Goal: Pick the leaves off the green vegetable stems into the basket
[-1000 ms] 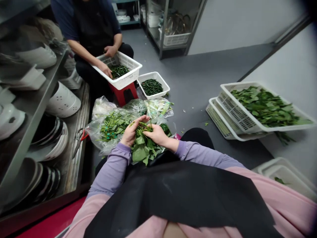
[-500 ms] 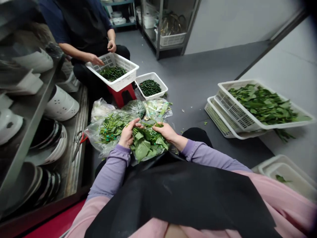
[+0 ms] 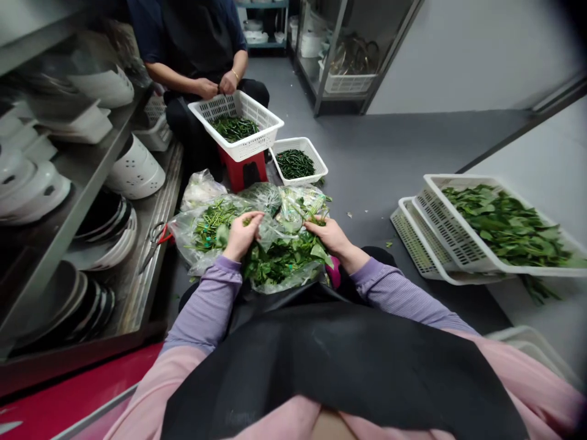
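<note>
A clear plastic bag of leafy greens (image 3: 279,260) lies in front of my lap. My left hand (image 3: 241,234) is closed on the bag's left edge, fingers curled over the plastic. My right hand (image 3: 331,235) grips the bag's right side, fingers bent into the leaves and plastic. Just left of it lies another bag of green stems (image 3: 208,225) tied with small bands. Behind both sit more bagged greens (image 3: 300,198).
A person sits across from me, hands at a white basket of green stems (image 3: 238,125) on a red stool; a smaller basket (image 3: 298,162) stands beside it. Stacked white baskets with leaves (image 3: 481,229) are at right. Metal shelves of bowls (image 3: 92,183) and scissors (image 3: 156,241) are at left.
My hands have moved apart from the bunch's stems to the bag's two sides, and the greens now lie lower inside the plastic. The person opposite brought both hands together at the basket.
</note>
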`<action>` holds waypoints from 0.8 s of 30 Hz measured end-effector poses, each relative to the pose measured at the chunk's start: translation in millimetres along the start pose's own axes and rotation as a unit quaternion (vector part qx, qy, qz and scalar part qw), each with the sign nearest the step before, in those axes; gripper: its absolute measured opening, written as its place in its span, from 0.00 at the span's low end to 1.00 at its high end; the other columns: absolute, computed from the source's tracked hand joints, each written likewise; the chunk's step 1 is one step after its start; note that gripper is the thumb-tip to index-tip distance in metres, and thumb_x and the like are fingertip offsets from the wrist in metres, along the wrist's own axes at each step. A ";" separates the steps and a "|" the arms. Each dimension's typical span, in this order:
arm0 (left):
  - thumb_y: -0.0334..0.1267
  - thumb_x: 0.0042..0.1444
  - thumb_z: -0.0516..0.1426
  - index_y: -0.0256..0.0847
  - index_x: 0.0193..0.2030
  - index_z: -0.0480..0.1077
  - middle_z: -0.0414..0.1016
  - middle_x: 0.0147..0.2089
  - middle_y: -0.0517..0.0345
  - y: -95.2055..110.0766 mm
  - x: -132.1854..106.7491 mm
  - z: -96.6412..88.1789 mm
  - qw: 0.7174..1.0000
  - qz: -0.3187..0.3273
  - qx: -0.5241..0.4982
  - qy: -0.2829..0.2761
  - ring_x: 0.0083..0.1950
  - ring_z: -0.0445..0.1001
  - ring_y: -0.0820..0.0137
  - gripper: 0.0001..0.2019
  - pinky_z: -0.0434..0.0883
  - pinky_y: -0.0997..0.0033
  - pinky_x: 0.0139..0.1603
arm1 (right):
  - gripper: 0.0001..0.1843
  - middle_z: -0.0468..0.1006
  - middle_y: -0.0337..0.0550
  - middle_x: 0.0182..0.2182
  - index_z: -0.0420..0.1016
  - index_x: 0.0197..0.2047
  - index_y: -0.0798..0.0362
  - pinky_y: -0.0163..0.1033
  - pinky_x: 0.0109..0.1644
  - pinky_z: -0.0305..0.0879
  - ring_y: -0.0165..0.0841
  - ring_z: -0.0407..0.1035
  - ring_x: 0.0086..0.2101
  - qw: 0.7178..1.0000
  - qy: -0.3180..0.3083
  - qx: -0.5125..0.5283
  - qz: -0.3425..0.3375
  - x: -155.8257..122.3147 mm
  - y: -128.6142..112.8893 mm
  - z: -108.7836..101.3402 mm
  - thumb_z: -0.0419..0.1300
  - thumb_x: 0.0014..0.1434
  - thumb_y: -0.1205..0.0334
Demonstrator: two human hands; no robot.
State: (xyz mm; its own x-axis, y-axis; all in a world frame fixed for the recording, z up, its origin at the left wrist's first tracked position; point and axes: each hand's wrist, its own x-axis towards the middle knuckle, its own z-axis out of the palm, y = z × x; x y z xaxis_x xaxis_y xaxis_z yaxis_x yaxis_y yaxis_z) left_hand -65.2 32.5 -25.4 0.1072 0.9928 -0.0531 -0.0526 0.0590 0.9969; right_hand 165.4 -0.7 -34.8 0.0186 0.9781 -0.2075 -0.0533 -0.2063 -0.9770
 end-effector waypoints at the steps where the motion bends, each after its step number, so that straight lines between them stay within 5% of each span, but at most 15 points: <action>1: 0.43 0.49 0.59 0.36 0.41 0.72 0.61 0.13 0.67 0.7 -4.0 4.4 0.999 0.002 0.031 -0.040 0.14 0.60 0.79 0.15 0.60 0.77 0.18 | 0.21 0.74 0.38 0.26 0.72 0.35 0.55 0.37 0.35 0.63 0.29 0.67 0.27 0.999 -0.039 -0.027 0.007 -1.3 -1.1 3.7 0.65 0.41 0.49; 3: 0.44 0.49 0.59 0.37 0.44 0.71 0.62 0.14 0.66 3.1 -11.9 13.0 0.993 0.001 0.055 -0.106 0.14 0.60 0.78 0.17 0.59 0.77 0.17 | 0.20 0.74 0.38 0.26 0.73 0.35 0.57 0.37 0.36 0.63 0.29 0.66 0.27 0.992 -0.095 -0.077 0.004 -3.1 -1.6 13.9 0.64 0.43 0.50; 8: 0.45 0.49 0.59 0.35 0.34 0.70 0.69 0.21 0.61 7.3 -17.5 17.1 0.990 -0.005 -0.026 -0.136 0.14 0.62 0.78 0.13 0.58 0.77 0.15 | 0.22 0.75 0.38 0.33 0.72 0.42 0.55 0.36 0.41 0.62 0.28 0.66 0.31 0.982 -0.166 -0.084 -0.030 -1.9 -4.2 33.1 0.65 0.44 0.55; 13: 0.44 0.48 0.59 0.34 0.33 0.69 0.73 0.26 0.58 5.8 -5.3 4.1 0.984 -0.029 -0.112 -0.135 0.14 0.63 0.80 0.13 0.60 0.78 0.16 | 0.19 0.75 0.43 0.30 0.74 0.37 0.59 0.37 0.38 0.63 0.30 0.67 0.30 0.954 -0.281 -0.019 0.106 -4.4 -16.5 32.4 0.63 0.46 0.53; 18: 0.46 0.49 0.58 0.34 0.33 0.69 0.74 0.26 0.57 7.0 -4.3 1.3 0.992 -0.009 -0.060 -0.107 0.14 0.63 0.80 0.14 0.59 0.77 0.16 | 0.11 0.69 0.36 0.21 0.71 0.26 0.56 0.34 0.32 0.58 0.26 0.61 0.23 0.969 -0.233 -0.047 0.074 -5.6 -16.4 30.6 0.57 0.47 0.56; 21: 0.46 0.52 0.56 0.36 0.33 0.70 0.75 0.27 0.56 10.7 -17.8 12.8 0.992 0.075 0.050 -0.084 0.17 0.65 0.79 0.14 0.62 0.76 0.20 | 0.08 0.63 0.34 0.18 0.65 0.21 0.55 0.33 0.30 0.55 0.25 0.56 0.22 0.983 -0.156 -0.093 0.039 -3.4 -11.1 36.1 0.53 0.45 0.59; 24: 0.44 0.52 0.56 0.37 0.33 0.72 0.75 0.28 0.56 15.4 -33.4 25.3 0.964 0.192 0.164 -0.087 0.27 0.71 0.75 0.11 0.67 0.76 0.30 | 0.07 0.61 0.34 0.18 0.61 0.20 0.54 0.33 0.28 0.53 0.26 0.54 0.23 0.994 -0.060 -0.083 0.027 -0.2 -5.3 43.4 0.51 0.44 0.59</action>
State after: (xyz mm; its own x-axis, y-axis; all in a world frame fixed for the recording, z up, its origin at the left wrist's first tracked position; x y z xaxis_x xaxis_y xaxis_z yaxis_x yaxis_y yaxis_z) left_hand -44.5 -2.5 -6.8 0.3082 0.9006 0.3066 0.1915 -0.3744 0.9073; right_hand 122.4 1.5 -27.6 -0.1000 0.9600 -0.2617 0.1139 -0.2503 -0.9615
